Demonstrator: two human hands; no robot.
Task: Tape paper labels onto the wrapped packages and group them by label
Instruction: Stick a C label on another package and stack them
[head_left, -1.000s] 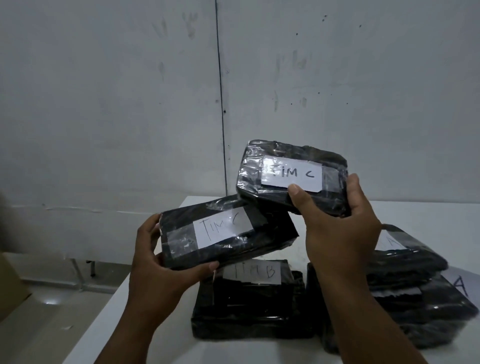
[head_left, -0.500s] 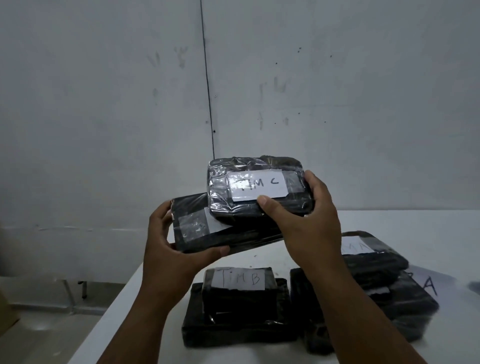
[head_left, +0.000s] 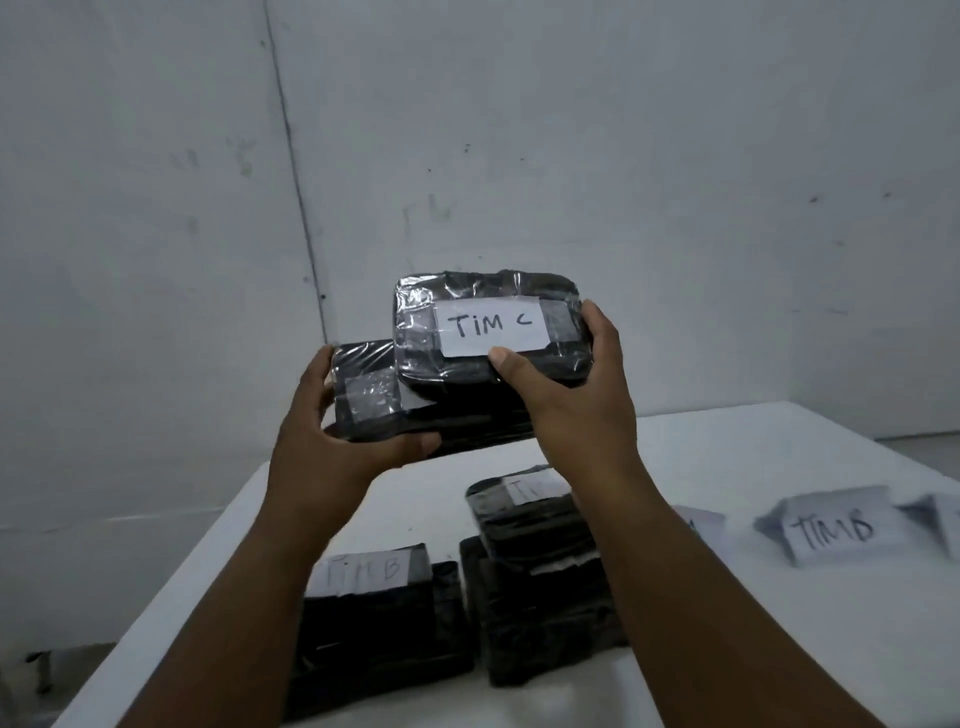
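- Up above the white table (head_left: 779, 441), both hands are holding black plastic-wrapped packages, one stacked on the other.
- The upper package (head_left: 488, 332) has a paper label (head_left: 491, 327) reading "TiM C" taped on its face. The right hand (head_left: 576, 405) grips its right end, thumb on the label's lower edge, fingers curled round the far side.
- The lower package (head_left: 374, 400) sticks out to the left from under the upper one. The left hand (head_left: 332, 441) holds its left end, thumb across the front edge, fingers wrapped behind. Its label's hidden, only shiny tape shows.
- Down on the table, below the held pair, there's a stack of black packages (head_left: 379, 618) with a "TiM B" label on top.
- Just right of that stack is another pile of packages (head_left: 530, 587), partly behind the right forearm. Top label is too blurry to read.
- Further right on the table lies a loose paper label (head_left: 831, 530) marked "TiM B", with more paper bits either side of it, unreadable.
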